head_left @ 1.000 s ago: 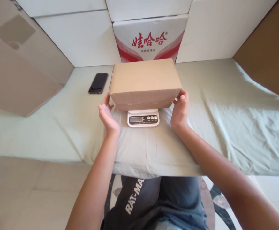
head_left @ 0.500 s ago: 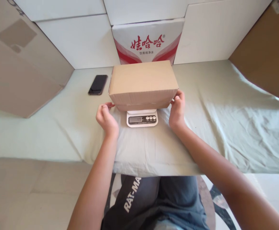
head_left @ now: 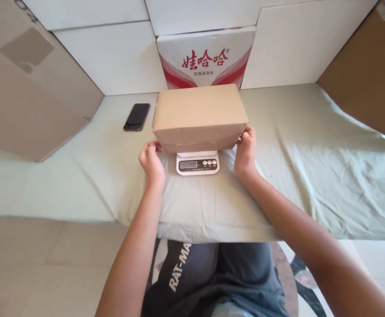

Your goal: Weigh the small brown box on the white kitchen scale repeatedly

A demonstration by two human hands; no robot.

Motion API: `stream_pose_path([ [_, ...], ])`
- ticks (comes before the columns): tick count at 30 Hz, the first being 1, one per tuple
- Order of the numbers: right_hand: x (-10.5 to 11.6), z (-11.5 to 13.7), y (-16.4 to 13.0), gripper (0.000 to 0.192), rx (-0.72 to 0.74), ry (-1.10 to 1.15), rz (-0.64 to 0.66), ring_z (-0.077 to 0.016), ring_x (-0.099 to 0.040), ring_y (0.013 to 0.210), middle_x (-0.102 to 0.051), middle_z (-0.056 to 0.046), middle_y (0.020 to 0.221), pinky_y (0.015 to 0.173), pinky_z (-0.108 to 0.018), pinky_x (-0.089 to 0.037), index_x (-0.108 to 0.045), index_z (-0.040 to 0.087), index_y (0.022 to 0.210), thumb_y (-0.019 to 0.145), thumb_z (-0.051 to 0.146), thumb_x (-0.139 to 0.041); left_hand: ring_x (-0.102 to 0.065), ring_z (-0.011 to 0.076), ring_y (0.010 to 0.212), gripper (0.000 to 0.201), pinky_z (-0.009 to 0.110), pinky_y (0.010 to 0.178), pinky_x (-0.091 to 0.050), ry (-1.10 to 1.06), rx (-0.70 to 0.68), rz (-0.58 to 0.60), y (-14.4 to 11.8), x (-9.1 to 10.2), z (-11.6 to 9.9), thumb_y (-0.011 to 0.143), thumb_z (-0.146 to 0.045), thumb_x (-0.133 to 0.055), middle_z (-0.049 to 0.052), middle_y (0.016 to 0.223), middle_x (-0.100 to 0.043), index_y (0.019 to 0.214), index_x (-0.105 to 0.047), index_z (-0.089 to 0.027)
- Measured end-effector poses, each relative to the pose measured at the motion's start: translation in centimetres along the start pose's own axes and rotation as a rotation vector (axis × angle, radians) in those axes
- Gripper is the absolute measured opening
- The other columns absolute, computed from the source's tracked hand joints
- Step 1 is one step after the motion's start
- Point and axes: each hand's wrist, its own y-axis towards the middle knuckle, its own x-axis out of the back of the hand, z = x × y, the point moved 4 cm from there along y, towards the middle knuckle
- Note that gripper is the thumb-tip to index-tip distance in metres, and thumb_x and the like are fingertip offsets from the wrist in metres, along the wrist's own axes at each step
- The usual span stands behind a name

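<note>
A closed brown cardboard box (head_left: 200,108) sits on a white digital kitchen scale (head_left: 198,171), covering its platform. Only the scale's front shows, with a small grey display and several round buttons. At the box's lower left corner is my left hand (head_left: 152,162), fingers curled and closed at the edge. My right hand (head_left: 245,152) grips the lower right corner, its fingertips partly hidden behind the cardboard.
A black smartphone (head_left: 137,117) lies left of the box on the pale green cloth (head_left: 294,176). White boxes (head_left: 109,57) and a red-and-white printed carton (head_left: 207,57) form the back wall. Large brown cartons stand at left (head_left: 40,101) and right (head_left: 364,75).
My left hand has shifted slightly right, its fingers now curled more tightly at the box's corner. My right hand and the box hold nearly the same position; the whole view has shifted slightly.
</note>
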Motion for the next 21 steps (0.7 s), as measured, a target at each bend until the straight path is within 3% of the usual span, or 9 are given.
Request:
stream_pose_path([
  [3,0.0,0.1,-0.1,0.034,0.01,-0.004,0.0,-0.0228,-0.061,0.124,-0.068,-0.001,0.124,0.111,-0.043,-0.052,-0.064,0.032,0.111,0.092,0.059,-0.054,-0.056,0.0162,0.073,0.023,0.029,0.061,-0.035,-0.059,0.047,-0.066,-0.5,-0.2,-0.7,0.089,-0.037,-0.055,0.004,0.082,-0.065,0.088,-0.069,-0.019],
  [5,0.0,0.5,-0.2,0.038,0.014,-0.01,0.005,-0.0241,-0.06,0.131,-0.068,-0.001,0.13,0.117,-0.046,-0.051,-0.064,0.033,0.115,0.092,0.062,-0.054,-0.058,0.0166,0.078,0.025,0.029,0.061,-0.036,-0.074,-0.01,-0.063,-0.7,-0.3,-1.4,0.09,-0.038,-0.055,0.006,0.092,-0.068,0.095,-0.07,-0.019],
  [9,-0.4,2.0,-0.9,0.05,0.037,0.033,0.045,-0.026,-0.055,0.147,-0.064,-0.002,0.147,0.127,-0.051,-0.045,-0.062,0.036,0.127,0.09,0.069,-0.057,-0.062,0.0209,0.099,0.038,0.031,0.072,-0.045,-0.093,-0.204,-0.08,-1.0,0.2,-2.5,0.093,-0.046,-0.055,0.012,0.125,-0.067,0.116,-0.07,-0.02],
  [12,-0.7,3.1,-1.5,0.055,0.041,0.067,0.069,-0.0267,-0.048,0.157,-0.059,0.0,0.158,0.129,-0.052,-0.044,-0.061,0.038,0.133,0.089,0.071,-0.058,-0.063,0.0251,0.113,0.052,0.034,0.084,-0.05,-0.139,-0.233,0.008,-1.2,-0.1,-2.3,0.094,-0.059,-0.055,0.013,0.137,-0.064,0.13,-0.066,-0.023],
  [16,-1.2,3.4,-1.7,0.051,0.008,0.071,0.109,-0.0275,-0.047,0.158,-0.06,0.001,0.158,0.13,-0.054,-0.043,-0.062,0.038,0.133,0.09,0.066,-0.058,-0.064,0.0277,0.121,0.057,0.036,0.094,-0.052,-0.135,-0.185,0.111,-1.4,-0.6,-1.7,0.093,-0.064,-0.057,0.012,0.13,-0.068,0.131,-0.069,-0.023],
  [21,-1.8,3.3,-1.5,0.048,0.049,0.047,0.17,-0.0309,-0.051,0.153,-0.068,-0.001,0.146,0.129,-0.055,-0.044,-0.066,0.036,0.126,0.087,0.063,-0.061,-0.065,0.0274,0.122,0.047,0.037,0.101,-0.053,-0.112,-0.173,0.115,-1.4,-0.6,-2.2,0.093,-0.053,-0.057,0.011,0.126,-0.071,0.124,-0.074,-0.021],
])
